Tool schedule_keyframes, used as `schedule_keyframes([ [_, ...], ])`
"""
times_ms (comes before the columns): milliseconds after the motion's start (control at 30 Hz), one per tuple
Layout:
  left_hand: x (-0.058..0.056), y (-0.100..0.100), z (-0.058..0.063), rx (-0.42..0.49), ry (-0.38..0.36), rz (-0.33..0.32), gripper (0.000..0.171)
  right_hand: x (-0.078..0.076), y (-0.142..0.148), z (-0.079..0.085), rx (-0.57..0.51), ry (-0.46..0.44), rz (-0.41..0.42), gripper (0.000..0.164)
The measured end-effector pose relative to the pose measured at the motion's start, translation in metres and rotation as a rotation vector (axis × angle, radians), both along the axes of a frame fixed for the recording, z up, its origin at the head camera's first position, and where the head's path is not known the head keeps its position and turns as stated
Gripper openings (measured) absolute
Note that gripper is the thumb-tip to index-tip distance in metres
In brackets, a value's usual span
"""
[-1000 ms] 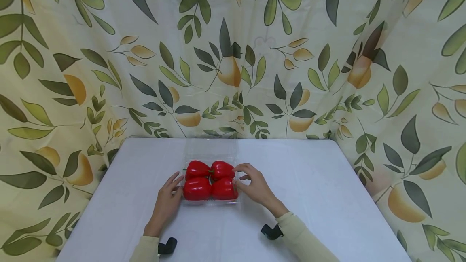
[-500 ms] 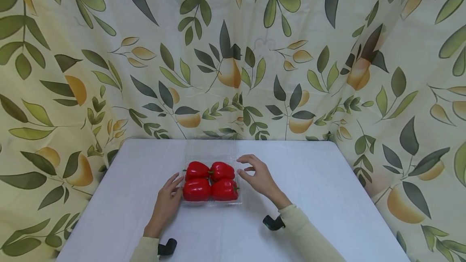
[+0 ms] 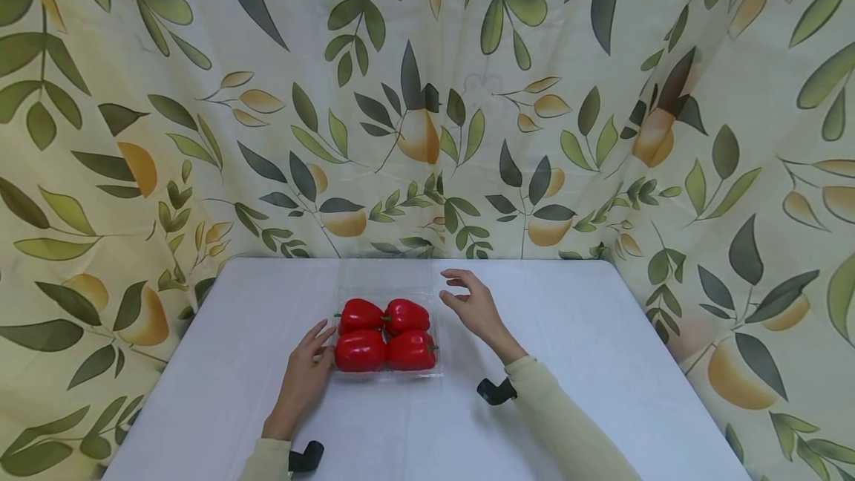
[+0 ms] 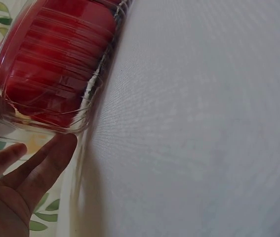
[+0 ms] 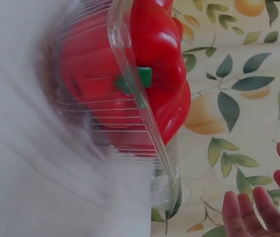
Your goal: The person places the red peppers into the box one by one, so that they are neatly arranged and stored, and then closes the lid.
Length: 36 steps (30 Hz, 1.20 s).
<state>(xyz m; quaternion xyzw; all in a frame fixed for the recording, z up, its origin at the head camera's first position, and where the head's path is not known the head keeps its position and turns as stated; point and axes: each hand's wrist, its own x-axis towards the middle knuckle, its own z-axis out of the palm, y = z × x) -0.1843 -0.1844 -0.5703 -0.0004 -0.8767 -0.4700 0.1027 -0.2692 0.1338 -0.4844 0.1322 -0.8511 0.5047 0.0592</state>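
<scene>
Several red bell peppers [image 3: 361,352] with green stems sit in two rows inside a clear plastic clamshell box [image 3: 401,374]. Its transparent lid [image 3: 385,274] lies folded back on the far side. My left hand [image 3: 309,366] rests its fingertips on the box's left side; the left wrist view shows the fingers [image 4: 56,160] reaching the ribbed plastic corner. Off the box's right rear side, my right hand [image 3: 476,308] hovers with loosely bent, spread fingers and nothing between them. In the right wrist view a pepper [image 5: 159,54] rises above the box rim, apart from the fingers.
The box stands on a table with a white cover [image 3: 568,332]. A curtain [image 3: 427,184] printed with leaves and fruit hangs behind and on both sides. Black wrist mounts [image 3: 497,392] stick out by both sleeves.
My right hand has left the right-hand peppers and moved up and back, toward the lid's right side. The left hand has stayed at the box's left side.
</scene>
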Motion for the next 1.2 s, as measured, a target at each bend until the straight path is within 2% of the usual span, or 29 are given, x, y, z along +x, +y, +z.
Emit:
schedule_keyframes([
  [233, 0.001, 0.001, 0.001, -0.001, -0.001, 0.003, 0.042, -0.017, -0.002, -0.005, -0.053, -0.100, -0.048, 0.042],
  [533, 0.001, 0.000, 0.000, -0.001, 0.012, 0.003, 0.042, -0.032, -0.004, -0.013, -0.043, -0.149, -0.086, 0.046],
  [667, 0.002, 0.001, 0.001, -0.001, 0.022, -0.003, 0.042, -0.038, -0.005, -0.017, -0.049, -0.208, -0.085, 0.048],
  [833, 0.002, 0.000, 0.003, 0.015, -0.003, -0.015, 0.042, -0.050, -0.009, -0.024, -0.085, -0.277, -0.089, 0.048],
  [1067, 0.002, -0.001, 0.000, 0.018, -0.006, -0.013, 0.041, -0.060, -0.012, -0.030, -0.025, -0.310, -0.064, 0.051],
  [1200, 0.000, -0.001, 0.000, 0.014, 0.000, -0.008, 0.041, -0.067, -0.014, -0.034, -0.041, -0.331, -0.044, 0.049],
])
